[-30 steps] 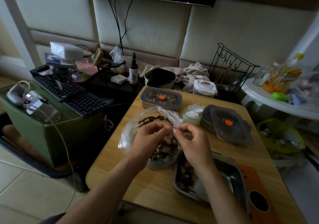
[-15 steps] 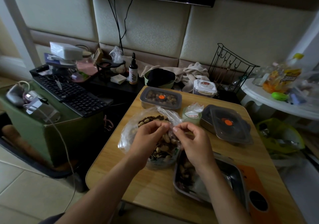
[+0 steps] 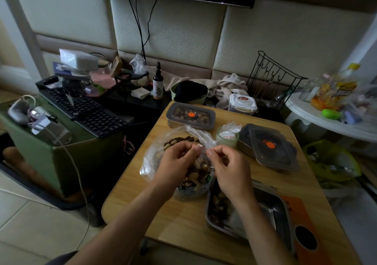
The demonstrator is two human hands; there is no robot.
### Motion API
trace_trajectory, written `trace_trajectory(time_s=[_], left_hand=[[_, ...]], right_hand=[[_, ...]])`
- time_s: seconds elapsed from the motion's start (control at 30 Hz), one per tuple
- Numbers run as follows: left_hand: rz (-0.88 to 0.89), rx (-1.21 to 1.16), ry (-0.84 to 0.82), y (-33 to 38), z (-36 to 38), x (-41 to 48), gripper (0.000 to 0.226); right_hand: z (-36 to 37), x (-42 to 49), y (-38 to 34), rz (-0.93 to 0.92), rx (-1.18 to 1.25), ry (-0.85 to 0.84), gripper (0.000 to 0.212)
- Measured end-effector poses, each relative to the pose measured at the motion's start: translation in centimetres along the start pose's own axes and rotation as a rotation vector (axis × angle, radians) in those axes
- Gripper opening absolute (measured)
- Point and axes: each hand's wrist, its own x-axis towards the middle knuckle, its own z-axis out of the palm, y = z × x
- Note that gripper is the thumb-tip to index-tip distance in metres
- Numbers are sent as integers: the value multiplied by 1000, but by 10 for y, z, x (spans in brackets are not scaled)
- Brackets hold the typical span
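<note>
Centre frame: clear plastic bag (image 3: pixel 150 160) of mixed nuts (image 3: pixel 177 141) sits on the wooden table (image 3: pixel 132 199), partly under both hands

left hand (image 3: pixel 175 165): fingers curled, tips pinching the bag film near its mouth, palm over the bag's middle

right hand (image 3: pixel 230 171): thumb and forefinger pinching the same film just right of the left fingertips, other fingers curled. Hands close together, a small gap between the pinch points

Bag is bunched, loose film sticking up toward upper right, nuts visible at its top edge and between the hands. Can't tell whether the mouth is sealed

steel tray (image 3: pixel 273 209), lower right, touching the bag's right side; some nuts in its left end, right forearm crosses above it

Upper centre of the table: grey lidded box (image 3: pixel 190 115) with an orange dot. Right of centre: second lidded box (image 3: pixel 267 145), lid askew. small pale cup (image 3: pixel 227 139) between them, just beyond the hands
</note>
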Motion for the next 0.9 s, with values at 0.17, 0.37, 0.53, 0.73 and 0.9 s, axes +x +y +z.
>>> trace_trajectory(time_s=[0.17, 0.37, 0.53, 0.73, 0.9], left_hand=[[2, 9, -8, -2, 0, 1, 21], [30, 22, -5, -1, 2, 0, 20], [38, 14, -18, -2, 1, 0, 20], [96, 106, -43, -4, 0, 1, 19], [96, 110, -14, -5, 1, 1, 17]], right_hand=[[1, 0, 2, 49, 62, -54, 15], [2, 1, 4, 79, 88, -38, 16], [2, 0, 3, 79, 91, -47, 15], [-1, 2, 6, 89, 78, -54, 14], [0, 1, 5, 131, 145, -107, 12]])
